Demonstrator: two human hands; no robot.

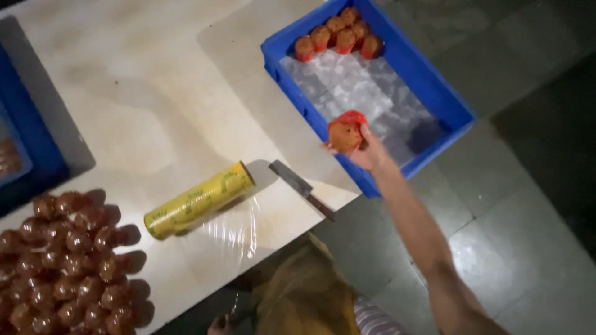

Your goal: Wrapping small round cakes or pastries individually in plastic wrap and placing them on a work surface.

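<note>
head view: right hand grips a wrapped red cup over the blue crate; looks like placing, next needs setting it beside the packed row; left hand unseen

Blue crate; red-brown wrapped sweet in hand; yellow cling-film roll with green print; cream mottled table; brown glossy sweets; grey knife.
</note>
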